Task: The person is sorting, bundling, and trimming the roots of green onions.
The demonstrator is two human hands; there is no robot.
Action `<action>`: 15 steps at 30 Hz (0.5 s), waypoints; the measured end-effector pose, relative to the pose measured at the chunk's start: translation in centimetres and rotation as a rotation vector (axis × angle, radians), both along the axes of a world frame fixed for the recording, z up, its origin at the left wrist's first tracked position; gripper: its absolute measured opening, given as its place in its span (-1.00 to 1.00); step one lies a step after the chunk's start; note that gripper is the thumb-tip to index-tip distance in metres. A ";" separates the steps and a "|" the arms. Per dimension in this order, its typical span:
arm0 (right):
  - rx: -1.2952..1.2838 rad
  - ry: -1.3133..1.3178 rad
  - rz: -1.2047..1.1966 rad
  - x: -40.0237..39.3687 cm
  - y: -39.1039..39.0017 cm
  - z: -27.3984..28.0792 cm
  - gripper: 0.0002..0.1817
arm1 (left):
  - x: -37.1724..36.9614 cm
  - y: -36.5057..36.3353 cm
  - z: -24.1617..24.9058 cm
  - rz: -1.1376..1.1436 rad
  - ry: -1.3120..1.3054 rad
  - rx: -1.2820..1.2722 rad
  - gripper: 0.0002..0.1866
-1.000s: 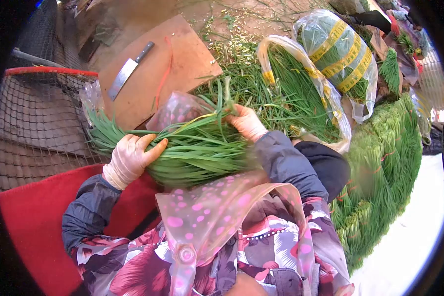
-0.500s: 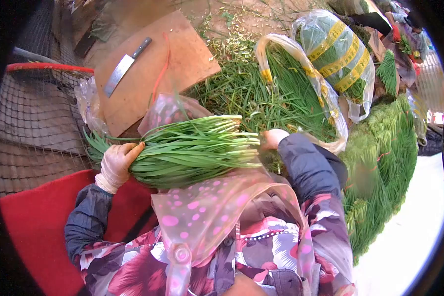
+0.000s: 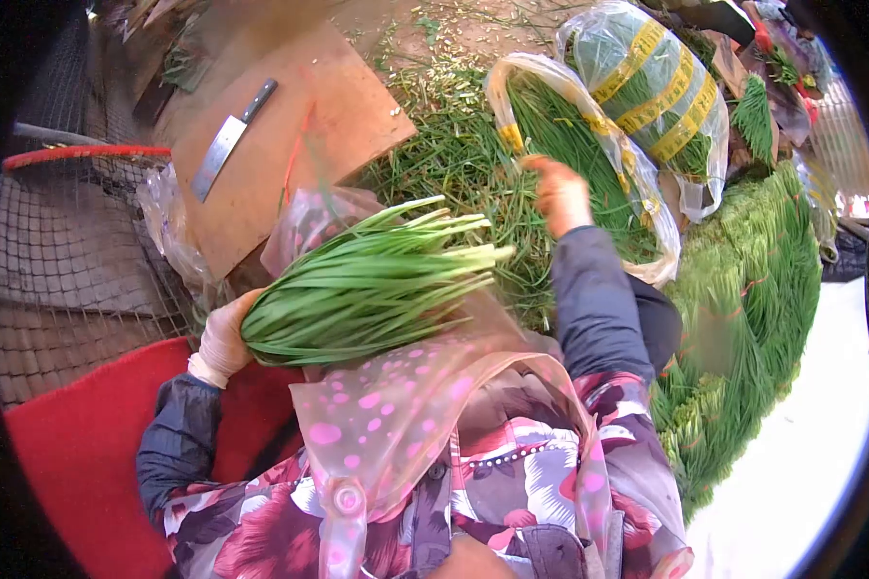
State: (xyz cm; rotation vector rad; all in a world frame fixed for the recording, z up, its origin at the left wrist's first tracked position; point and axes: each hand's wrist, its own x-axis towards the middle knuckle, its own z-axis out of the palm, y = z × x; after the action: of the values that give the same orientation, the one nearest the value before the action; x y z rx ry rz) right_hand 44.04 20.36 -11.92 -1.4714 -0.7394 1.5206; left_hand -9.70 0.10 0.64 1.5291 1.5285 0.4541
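Observation:
A thick bundle of garlic chives [image 3: 367, 289] lies across my lap, its pale cut ends pointing right and its green leaves to the left. My left hand [image 3: 227, 333], in a pale glove, is wrapped round the leafy end. My right hand [image 3: 560, 196] is away from the bundle, over the left rim of the open plastic bag [image 3: 658, 207] of chives. Its fingers point left and look pinched together; whether anything is between them is too small to make out. Under the bundle spreads a clear apron with pink dots [image 3: 386, 400].
A cleaver [image 3: 224, 145] rests on a brown board [image 3: 343, 106] at upper left. Loose green trimmings [image 3: 444, 159] cover the ground ahead. A taped plastic bag [image 3: 647, 87] stands beyond the open one. Chives are piled [image 3: 743, 318] at right; wire mesh [image 3: 58, 261] is at left.
My right hand has moved up and forward from the cut ends to the open bag. The bundle's cut ends have fanned out a little; my left hand still holds it.

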 end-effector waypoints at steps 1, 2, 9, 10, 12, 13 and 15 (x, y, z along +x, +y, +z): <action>-0.060 0.000 0.112 -1.1 -0.7 1.6 -0.69 | 0.5 0.7 1.7 -0.081 0.128 -0.077 -0.48; -0.118 -0.001 0.223 -3.7 -1.9 4.5 -0.66 | 0.5 1.1 1.1 -0.086 0.131 -0.074 -0.48; -0.011 0.348 -0.033 -4.4 -2.5 0.9 -0.77 | -2.4 1.0 -2.6 -0.084 -0.200 -0.280 -0.20; -0.040 0.213 -0.107 -3.3 -2.2 2.6 -0.74 | -1.6 0.9 -1.2 -0.087 -0.187 -0.284 -0.20; 0.036 0.160 -0.103 -1.7 -2.1 4.4 -0.64 | 2.3 1.6 2.1 0.220 -0.603 -0.475 -0.17; 0.034 0.127 -0.082 -2.4 -2.4 6.3 -0.62 | 2.6 1.9 2.4 0.207 -0.644 -0.497 -0.14; 0.046 0.049 0.117 -6.3 -2.8 11.1 -0.60 | 2.2 1.9 1.7 0.206 -0.651 -0.534 -0.14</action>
State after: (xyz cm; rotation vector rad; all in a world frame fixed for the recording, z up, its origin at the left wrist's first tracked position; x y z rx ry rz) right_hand 37.74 17.57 -0.79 -1.3721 -0.8383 1.6113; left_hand -7.50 1.98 2.36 0.7129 1.1567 0.5402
